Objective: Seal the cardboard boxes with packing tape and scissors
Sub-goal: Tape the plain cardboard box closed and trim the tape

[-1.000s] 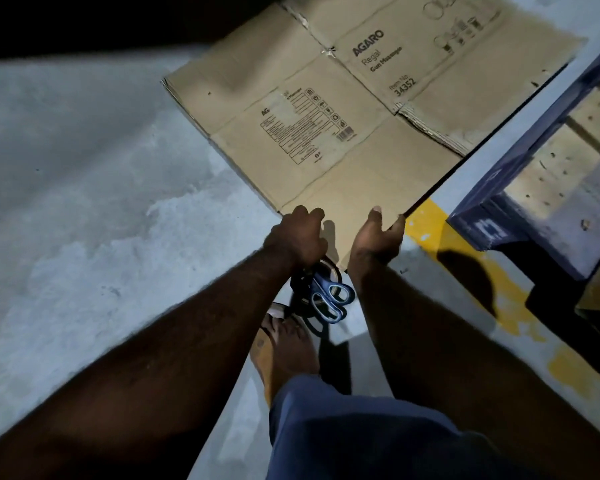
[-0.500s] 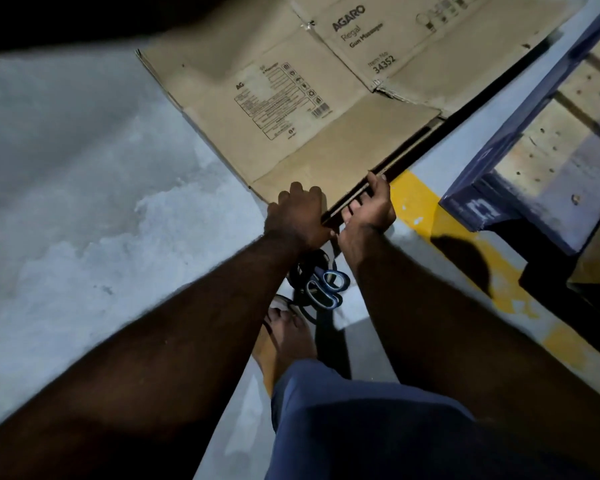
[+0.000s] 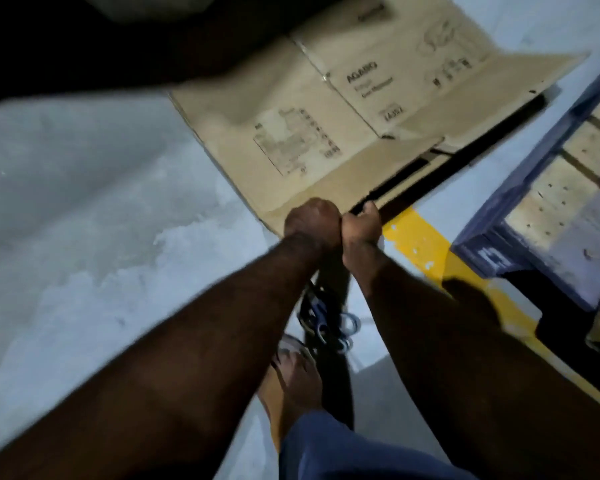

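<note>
Where the head camera looks: down along both forearms at a grey floor (image 3: 84,202); the picture is smeared by motion.
Change, box: a second ago we logged the flattened cardboard box (image 3: 309,133) lying flat. Now its near right edge is raised and a dark slit shows between its layers.
Change, hands: then set apart at the near corner, now pressed side by side on it.
Meaning for task: we judge the box is being opened into shape. No flap is closed and no tape laid, so sealing has not begun.
Left hand (image 3: 310,221): a fist, knuckles up, curled on the near corner's edge and touching the other hand.
Right hand (image 3: 361,225): fingers hooked round the upper layer's edge at the slit's near end.
Arms: both stretched forward, meeting at that corner.
Scissors (image 3: 329,323): blue-handled, on the floor between the forearms, untouched.
Tape: a dark ring under the scissors may be the roll; we cannot tell.
Nearby: blue pallet (image 3: 534,220) and yellow floor line (image 3: 420,251) to the right.
</note>
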Available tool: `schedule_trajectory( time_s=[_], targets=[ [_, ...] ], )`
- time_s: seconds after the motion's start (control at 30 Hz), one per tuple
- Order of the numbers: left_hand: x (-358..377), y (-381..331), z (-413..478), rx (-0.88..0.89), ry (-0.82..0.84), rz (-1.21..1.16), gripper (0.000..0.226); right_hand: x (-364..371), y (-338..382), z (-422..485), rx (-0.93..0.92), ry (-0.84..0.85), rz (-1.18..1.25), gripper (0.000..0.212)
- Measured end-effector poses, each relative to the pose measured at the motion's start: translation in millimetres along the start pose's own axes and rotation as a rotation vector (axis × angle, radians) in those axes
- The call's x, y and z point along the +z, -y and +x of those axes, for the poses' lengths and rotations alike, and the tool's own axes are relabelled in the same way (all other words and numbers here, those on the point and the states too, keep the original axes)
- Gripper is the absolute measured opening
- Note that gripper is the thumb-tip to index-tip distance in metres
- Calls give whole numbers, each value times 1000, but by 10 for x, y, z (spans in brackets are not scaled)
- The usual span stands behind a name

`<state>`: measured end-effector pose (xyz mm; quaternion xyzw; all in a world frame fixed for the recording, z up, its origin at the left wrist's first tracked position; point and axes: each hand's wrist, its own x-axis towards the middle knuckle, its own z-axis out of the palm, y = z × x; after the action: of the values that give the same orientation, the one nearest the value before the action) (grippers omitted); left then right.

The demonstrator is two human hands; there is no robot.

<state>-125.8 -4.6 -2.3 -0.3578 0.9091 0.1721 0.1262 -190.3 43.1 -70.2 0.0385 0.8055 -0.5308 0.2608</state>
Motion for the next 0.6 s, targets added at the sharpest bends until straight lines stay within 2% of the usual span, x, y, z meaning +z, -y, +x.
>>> schedule_trajectory(
  time_s=[0.1, 0.17, 0.23, 0.3, 0.47, 0.6],
  targets=[
    [-293, 61, 37, 38, -21, -4, 25, 38, 423, -124, -77, 28, -187, 38],
    [-593, 135, -18, 67, -68, 8, 25, 35, 824, -294, -128, -36, -289, 26],
    [-982, 210, -127, 61, -105, 11, 25, 71, 1240, -517, -143, -30, -267, 14],
    [-1445, 269, -267, 43, -137, 18, 25, 97, 1676, -777, -233, 31, -283, 19],
    [-2696, 355, -920, -33, -268, -21, 21, -14, 2810, -1684, -438, 68, -277, 17],
    [-3452, 429, -1752, -159, -387, -115, 23, -248, 3477, -2594, -587, 171, -365, 35]
  ],
)
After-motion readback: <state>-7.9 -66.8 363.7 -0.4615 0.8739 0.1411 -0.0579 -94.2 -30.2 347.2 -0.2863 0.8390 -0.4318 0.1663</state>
